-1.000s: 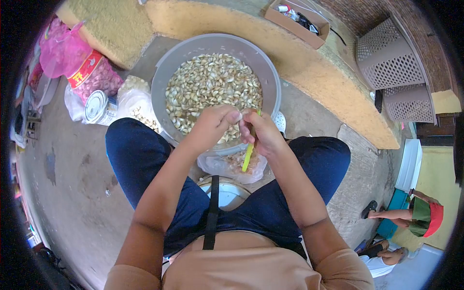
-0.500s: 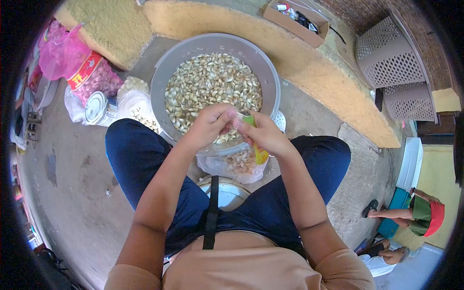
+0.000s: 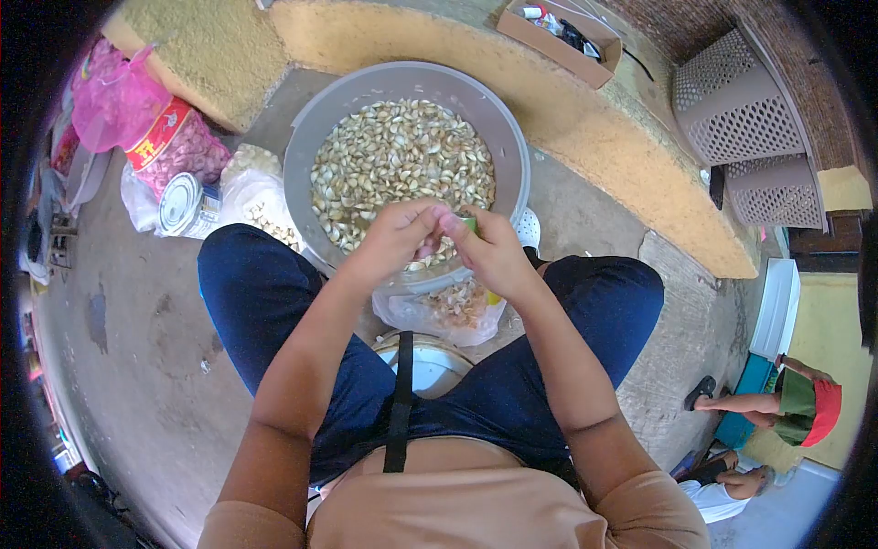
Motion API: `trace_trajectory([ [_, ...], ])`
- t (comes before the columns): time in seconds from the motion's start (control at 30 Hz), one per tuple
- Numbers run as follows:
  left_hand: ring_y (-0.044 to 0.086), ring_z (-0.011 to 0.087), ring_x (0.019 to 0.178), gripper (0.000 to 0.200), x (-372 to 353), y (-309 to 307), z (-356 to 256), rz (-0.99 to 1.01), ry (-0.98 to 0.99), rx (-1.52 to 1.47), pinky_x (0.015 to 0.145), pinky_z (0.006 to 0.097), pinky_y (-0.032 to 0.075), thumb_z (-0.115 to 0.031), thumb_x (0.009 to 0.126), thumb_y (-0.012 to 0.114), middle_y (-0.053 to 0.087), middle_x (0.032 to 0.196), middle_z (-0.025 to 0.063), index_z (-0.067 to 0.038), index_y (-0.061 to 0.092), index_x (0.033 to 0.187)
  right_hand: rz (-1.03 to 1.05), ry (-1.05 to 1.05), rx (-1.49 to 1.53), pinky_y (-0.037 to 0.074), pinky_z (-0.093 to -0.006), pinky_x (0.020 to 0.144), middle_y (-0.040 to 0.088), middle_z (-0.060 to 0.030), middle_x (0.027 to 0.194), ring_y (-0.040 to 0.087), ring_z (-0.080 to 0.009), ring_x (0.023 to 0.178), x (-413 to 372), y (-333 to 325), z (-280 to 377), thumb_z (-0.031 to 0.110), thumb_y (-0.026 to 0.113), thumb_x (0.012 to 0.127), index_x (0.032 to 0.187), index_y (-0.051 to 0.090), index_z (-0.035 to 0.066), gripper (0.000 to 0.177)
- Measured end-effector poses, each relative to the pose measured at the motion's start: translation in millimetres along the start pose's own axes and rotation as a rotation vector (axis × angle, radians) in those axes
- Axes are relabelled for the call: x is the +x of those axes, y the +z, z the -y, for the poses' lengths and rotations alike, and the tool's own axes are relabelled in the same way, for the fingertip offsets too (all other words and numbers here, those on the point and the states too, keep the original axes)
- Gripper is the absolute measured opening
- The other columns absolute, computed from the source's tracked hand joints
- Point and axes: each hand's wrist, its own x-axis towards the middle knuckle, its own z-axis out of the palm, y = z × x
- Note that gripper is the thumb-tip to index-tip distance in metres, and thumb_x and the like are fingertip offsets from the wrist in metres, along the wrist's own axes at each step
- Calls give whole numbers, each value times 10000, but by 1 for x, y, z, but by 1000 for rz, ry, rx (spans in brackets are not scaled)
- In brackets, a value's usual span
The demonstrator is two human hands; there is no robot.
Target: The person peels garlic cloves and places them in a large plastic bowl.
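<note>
Over the near side of a big grey tub (image 3: 302, 151), my two hands meet at the fingertips. The tub holds many pale garlic cloves (image 3: 402, 151). My left hand (image 3: 400, 240) is pinched; what sits between its fingertips is too small to make out. In my right hand (image 3: 494, 252) is a green and yellow tool (image 3: 469, 223), mostly hidden by the fingers. Below the hands, a clear plastic bag (image 3: 398, 311) with papery peelings (image 3: 460, 302) lies against the tub.
Left of the tub are a bag of peeled cloves (image 3: 261, 188), a metal can (image 3: 187, 203) and a pink mesh sack (image 3: 197, 151). A white-rimmed bucket (image 3: 434, 361) stands between my knees. A low yellow wall (image 3: 594, 174) curves behind. Two other people are at the lower right.
My right hand has turned slightly, so less of the tool's yellow part shows below it. My left hand has barely moved and stays against the right fingertips.
</note>
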Motion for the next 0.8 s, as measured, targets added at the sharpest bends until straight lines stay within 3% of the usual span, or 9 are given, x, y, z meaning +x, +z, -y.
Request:
trace_trajectory([
  [0.1, 385, 51, 500, 245, 3, 9, 8, -128, 99, 18, 459, 191, 328, -196, 902, 398, 442, 582, -18, -27, 520, 774, -70, -23, -86, 370, -349, 471, 482, -151, 506, 471, -219, 466, 4, 2, -10, 392, 504, 826, 678, 508, -41, 458],
  [0.3, 388, 51, 488, 215, 0, 17, 4, -225, 55, 19, 448, 192, 332, -167, 896, 408, 440, 575, -22, -24, 529, 790, -116, -105, -120, 363, -368, 467, 468, -170, 490, 484, -278, 464, 6, 4, -11, 389, 499, 825, 649, 490, -41, 465],
  [0.5, 367, 51, 460, 194, 1, 16, 3, -169, -169, -222, 388, 194, 279, -186, 894, 421, 412, 570, -17, -40, 515, 807, -125, -125, -219, 377, -385, 501, 488, -199, 530, 509, -320, 517, 5, 3, -11, 379, 508, 817, 673, 482, -43, 447],
  [0.8, 342, 44, 437, 201, 1, 17, 3, -167, -212, -289, 344, 184, 237, -228, 886, 446, 399, 571, -27, -62, 507, 791, -110, -208, -359, 404, -422, 567, 527, -233, 623, 530, -379, 611, 4, 3, -8, 358, 523, 805, 699, 479, -30, 405],
])
